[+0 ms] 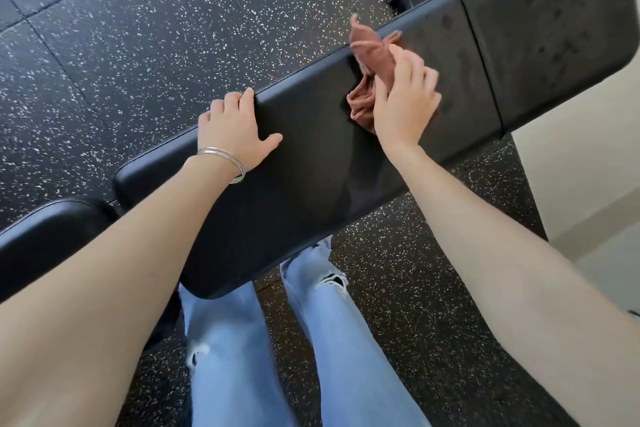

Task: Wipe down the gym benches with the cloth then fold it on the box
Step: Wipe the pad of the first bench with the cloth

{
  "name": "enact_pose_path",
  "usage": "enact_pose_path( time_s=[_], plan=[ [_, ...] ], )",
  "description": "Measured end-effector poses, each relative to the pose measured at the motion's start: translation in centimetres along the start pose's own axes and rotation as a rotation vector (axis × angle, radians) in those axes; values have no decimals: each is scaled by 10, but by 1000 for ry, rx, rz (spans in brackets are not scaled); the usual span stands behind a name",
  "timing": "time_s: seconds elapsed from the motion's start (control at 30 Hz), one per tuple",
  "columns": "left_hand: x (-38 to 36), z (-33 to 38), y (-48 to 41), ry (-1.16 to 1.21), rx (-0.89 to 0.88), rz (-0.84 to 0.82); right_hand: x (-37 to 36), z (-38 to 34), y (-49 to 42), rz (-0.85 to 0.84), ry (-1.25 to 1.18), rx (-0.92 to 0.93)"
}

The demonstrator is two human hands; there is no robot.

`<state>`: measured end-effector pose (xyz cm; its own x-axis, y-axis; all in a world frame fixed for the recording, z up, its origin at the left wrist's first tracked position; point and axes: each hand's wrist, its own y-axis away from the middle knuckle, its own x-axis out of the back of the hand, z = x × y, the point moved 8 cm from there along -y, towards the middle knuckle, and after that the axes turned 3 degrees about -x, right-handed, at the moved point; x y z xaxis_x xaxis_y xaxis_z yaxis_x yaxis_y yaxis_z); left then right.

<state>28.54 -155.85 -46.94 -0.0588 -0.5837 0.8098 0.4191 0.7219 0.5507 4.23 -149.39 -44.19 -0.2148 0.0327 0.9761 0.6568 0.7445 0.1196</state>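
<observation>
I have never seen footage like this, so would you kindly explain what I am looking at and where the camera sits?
There is no machine here. The single picture comes from a camera worn on a person's head, looking down at their own arms. The left hand, with bangles at the wrist, rests on the far edge of a black padded gym bench. The right hand holds a crumpled reddish-brown cloth against the bench top. Below are jeans and a speckled rubber floor.
</observation>
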Motion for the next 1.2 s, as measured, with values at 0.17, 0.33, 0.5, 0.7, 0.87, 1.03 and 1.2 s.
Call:
enact_pose_path(
  time_s=[0.17,0.33,0.5,0.7,0.87,1.03,1.2],
  plan=[
    [-1,6,-1,-20,43,30,-1,16,77,16,-78,-53],
    [-2,12,-10,-1,65,14,-20,-17,196,-78,33,236],
    [1,22,-12,-17,-1,13,-15,-6,176,-101,145,369],
    [0,27,-5,-46,-53,5,7,74,116,36,-116,-428],
    [-2,25,-5,-63,-63,6,-7,21,181,79,-224,-509],
    [-4,26,-3,-69,-97,25,-26,-45,249,-65,-77,-99],
    [0,28,-4,-54,-104,32,-10,10,172,-62,67,-55]
  ],
)
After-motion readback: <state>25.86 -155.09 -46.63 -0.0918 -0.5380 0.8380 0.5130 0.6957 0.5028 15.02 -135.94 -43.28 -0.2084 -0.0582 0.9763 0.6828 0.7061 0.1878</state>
